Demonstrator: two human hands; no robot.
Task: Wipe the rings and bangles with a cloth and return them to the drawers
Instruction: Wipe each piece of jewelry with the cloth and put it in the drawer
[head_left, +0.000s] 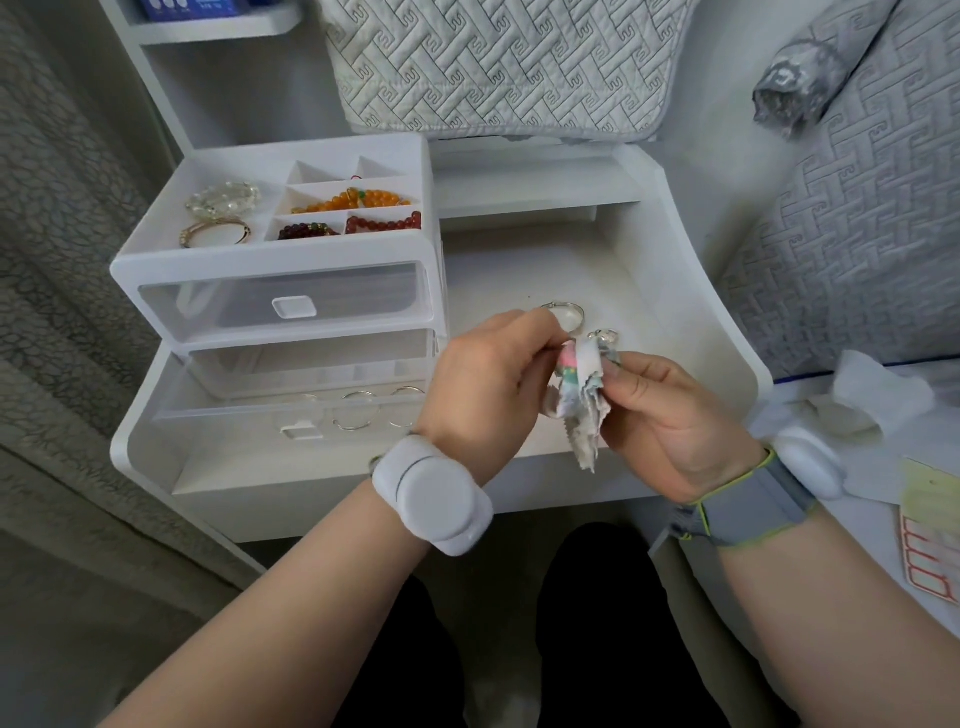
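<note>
Just right of the drawer unit (280, 306), the left hand (483, 384) pinches a silver bangle (566, 316); the right hand's (670, 415) grip is closed on the cloth (582, 395). More rings (356, 410) lie in its open bottom drawer.

The cloth (582, 395) bunched between the two hands hides whatever it is wrapped around, so no ring shows there. Behind the cloth, a silver bangle (566, 314) is partly covered by the left hand (483, 384). Left of the cloth, rings (358, 410) in the open lowest drawer (234, 415) blur behind its clear front.
</note>
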